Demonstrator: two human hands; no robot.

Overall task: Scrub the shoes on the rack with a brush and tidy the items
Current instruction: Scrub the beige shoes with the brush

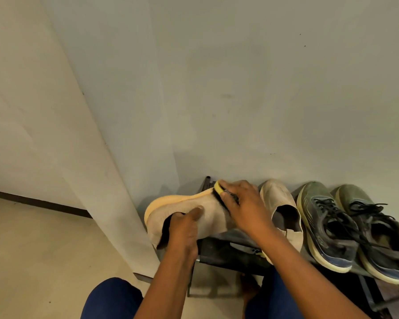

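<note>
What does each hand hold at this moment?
Left hand: grips the beige slip-on shoe with orange sole.
Right hand: grips the yellow-backed scrub brush.

Pale wall [240, 88] w/ dark skirting [44, 203], beige floor [44, 261]

Single view: head-worn wide-angle camera, looked forward and steeply down, close above the dark metal shoe rack [219, 252] standing against the pale plaster wall [240, 88]; forearms entered from the bottom edge.
</note>
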